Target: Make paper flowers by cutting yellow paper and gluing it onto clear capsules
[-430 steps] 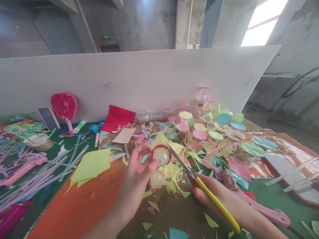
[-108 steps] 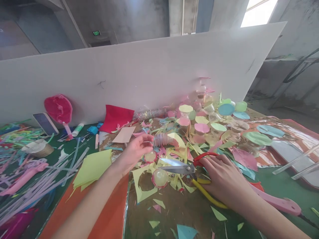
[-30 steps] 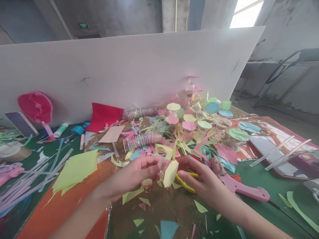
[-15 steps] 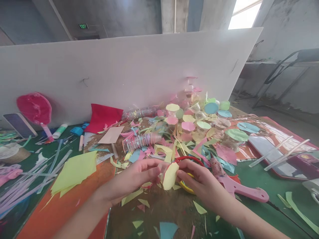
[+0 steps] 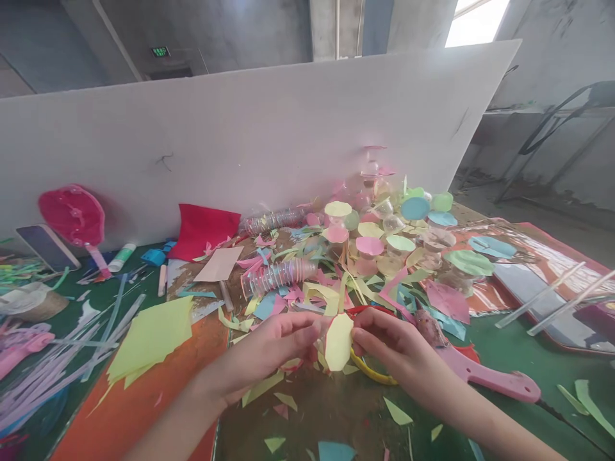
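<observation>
A pale yellow paper piece with a red edge (image 5: 339, 342) is upright between my two hands, its face turned toward me. My left hand (image 5: 286, 339) has thumb and fingers closed on a small clear plastic cup, mostly hidden, against the back of the paper. The thumb and fingertips of my right hand (image 5: 384, 336) pinch the paper's right edge. Behind and below my right hand lie scissors with red and yellow handles (image 5: 375, 372), partly covered. Beyond stand clear cups topped with coloured paper discs (image 5: 369, 246).
A pink glue gun (image 5: 500, 379) lies at the right, near a tray with two clear sticks (image 5: 541, 294). Yellow sheets (image 5: 151, 338) lie at the left. Paper scraps, ringed plastic bottles (image 5: 278, 275) and a red sheet (image 5: 204, 230) spread ahead of a white board (image 5: 240, 141).
The yellow paper has turned to face me more fully. Both hands sit slightly further right in the view, and the whole scene has shifted a little with the camera.
</observation>
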`<state>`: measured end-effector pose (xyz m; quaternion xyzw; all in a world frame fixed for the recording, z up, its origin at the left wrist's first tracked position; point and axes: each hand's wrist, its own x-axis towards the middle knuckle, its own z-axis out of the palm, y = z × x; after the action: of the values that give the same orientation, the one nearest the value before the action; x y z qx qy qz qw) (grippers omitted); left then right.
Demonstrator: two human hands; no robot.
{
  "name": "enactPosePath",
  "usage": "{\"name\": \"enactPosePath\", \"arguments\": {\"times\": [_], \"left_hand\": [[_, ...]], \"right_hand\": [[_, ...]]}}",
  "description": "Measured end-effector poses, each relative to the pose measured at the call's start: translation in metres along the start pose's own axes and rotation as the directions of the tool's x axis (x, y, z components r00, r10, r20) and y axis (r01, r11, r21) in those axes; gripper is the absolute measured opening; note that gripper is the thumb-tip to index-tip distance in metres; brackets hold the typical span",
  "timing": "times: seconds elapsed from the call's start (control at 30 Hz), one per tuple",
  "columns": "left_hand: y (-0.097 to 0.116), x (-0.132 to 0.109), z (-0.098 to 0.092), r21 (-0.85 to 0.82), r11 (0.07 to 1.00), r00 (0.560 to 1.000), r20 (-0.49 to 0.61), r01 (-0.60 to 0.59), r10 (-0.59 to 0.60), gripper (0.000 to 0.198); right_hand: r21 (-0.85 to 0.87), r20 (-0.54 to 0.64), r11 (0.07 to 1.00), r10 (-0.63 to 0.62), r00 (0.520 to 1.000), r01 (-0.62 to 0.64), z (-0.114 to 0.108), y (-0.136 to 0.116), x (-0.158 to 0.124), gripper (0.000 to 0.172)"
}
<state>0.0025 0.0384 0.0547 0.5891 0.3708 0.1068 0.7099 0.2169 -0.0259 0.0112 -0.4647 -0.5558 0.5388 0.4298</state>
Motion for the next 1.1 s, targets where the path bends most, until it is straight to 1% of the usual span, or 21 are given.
{"name": "enactPosePath", "arguments": {"times": [0.1, 0.2, 0.3, 0.5, 0.63, 0.77, 0.83, 1.0, 1.1], "left_hand": [[-0.002, 0.002, -0.003, -0.047, 0.999, 1.000, 0.029, 0.004, -0.002, 0.046], [-0.003, 0.003, -0.007, -0.060, 0.998, 0.999, 0.041, 0.015, -0.012, 0.045], [-0.003, 0.002, -0.009, -0.080, 0.997, 0.999, 0.040, 0.024, -0.020, 0.046], [0.002, -0.003, -0.009, -0.087, 0.995, 0.999, 0.031, 0.043, -0.040, 0.049], [-0.001, -0.003, -0.010, -0.119, 0.993, 0.999, 0.034, 0.013, -0.009, 0.051], [0.000, -0.004, -0.007, -0.116, 0.993, 0.999, 0.032, -0.022, 0.025, 0.050], [0.003, -0.004, -0.003, -0.088, 0.996, 0.999, 0.034, -0.022, 0.025, 0.049], [0.011, -0.007, 0.004, 0.010, 0.999, 0.999, 0.025, -0.033, 0.032, 0.043], [0.014, -0.009, 0.005, 0.018, 0.999, 0.999, 0.020, -0.046, 0.046, 0.042]], "right_hand": [[-0.014, 0.016, 1.000, 0.016, 1.000, -0.015, 0.000, 0.002, 0.002, 0.029], [-0.029, 0.015, 0.999, 0.024, 1.000, -0.023, 0.000, 0.006, 0.004, 0.031], [-0.056, -0.017, 0.998, 0.034, 0.999, -0.035, 0.000, 0.008, 0.006, 0.031], [-0.145, -0.099, 0.983, 0.102, 0.990, -0.116, -0.002, 0.008, 0.007, 0.031], [-0.155, -0.148, 0.980, 0.106, 0.983, -0.129, -0.004, 0.007, 0.007, 0.036], [-0.196, -0.136, 0.970, 0.116, 0.984, -0.141, -0.004, 0.007, 0.008, 0.043], [-0.225, -0.138, 0.967, 0.091, 0.986, -0.121, -0.003, 0.007, 0.008, 0.043], [-0.307, -0.168, 0.951, -0.025, 0.986, -0.028, -0.004, 0.006, 0.008, 0.034], [-0.387, -0.203, 0.922, -0.096, 0.974, 0.011, -0.007, 0.005, 0.007, 0.028]]}}
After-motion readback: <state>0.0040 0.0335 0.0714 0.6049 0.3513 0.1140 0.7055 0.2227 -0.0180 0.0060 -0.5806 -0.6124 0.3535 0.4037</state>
